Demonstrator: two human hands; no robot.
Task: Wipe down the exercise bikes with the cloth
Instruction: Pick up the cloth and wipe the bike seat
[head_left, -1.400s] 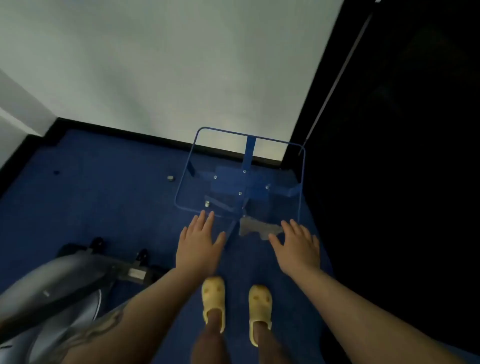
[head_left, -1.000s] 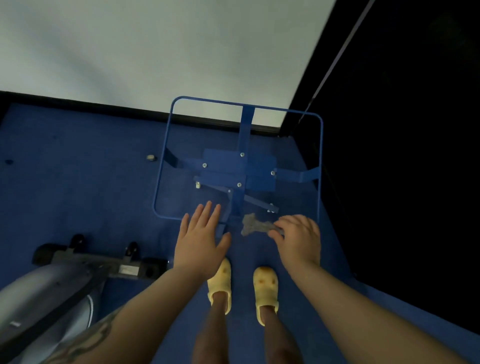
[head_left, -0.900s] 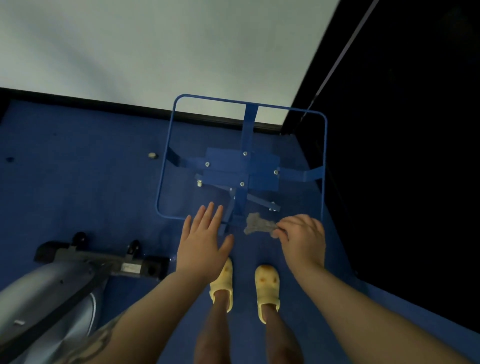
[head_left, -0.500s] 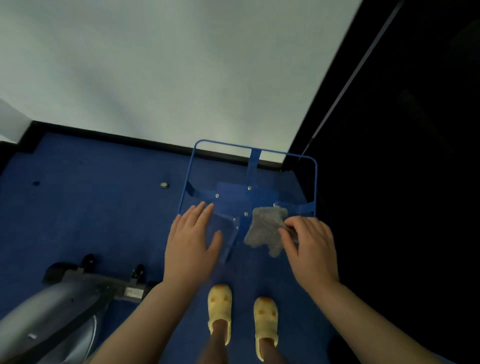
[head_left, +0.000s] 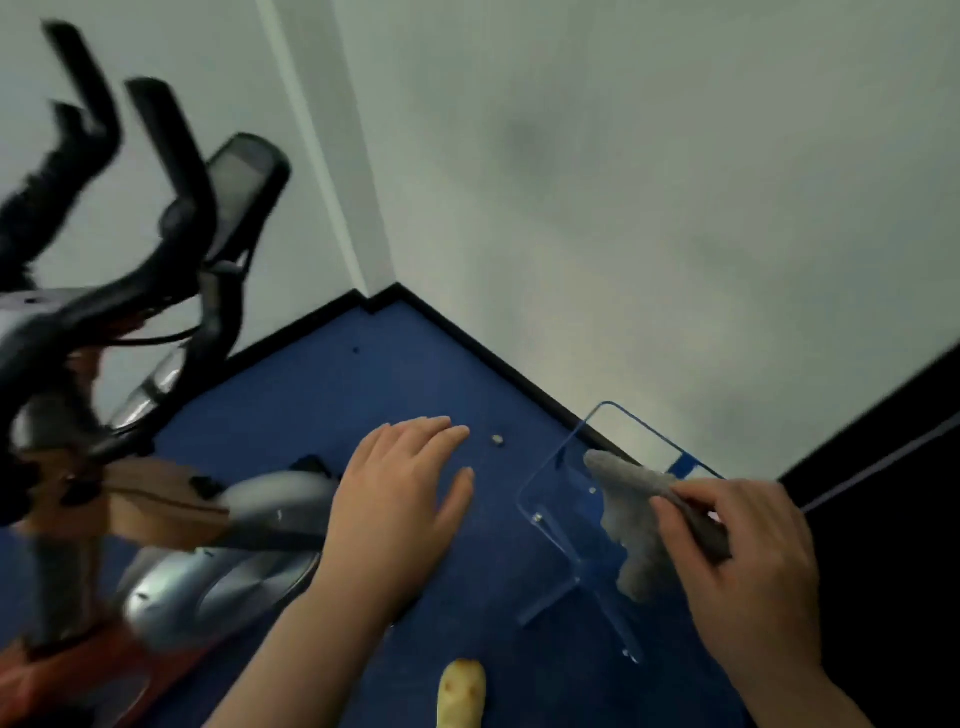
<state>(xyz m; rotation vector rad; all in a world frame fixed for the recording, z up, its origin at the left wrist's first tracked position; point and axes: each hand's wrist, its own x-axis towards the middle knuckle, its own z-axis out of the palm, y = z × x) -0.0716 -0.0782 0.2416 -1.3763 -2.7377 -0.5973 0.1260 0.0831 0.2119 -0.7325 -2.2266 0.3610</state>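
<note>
Fingers (head_left: 691, 525) of the right hand (head_left: 748, 577) pinch a grey cloth (head_left: 631, 514), which hangs in the air above a blue metal frame (head_left: 550, 540) on the blue carpet (head_left: 332, 374). Held by one edge, it looks ready to carry. Near it, the left hand (head_left: 400, 514) is empty, fingers flat and spread, probably for balance. An exercise bike (head_left: 171, 364) stands at the left, blurred and well apart from the cloth; wiping has not begun.
</note>
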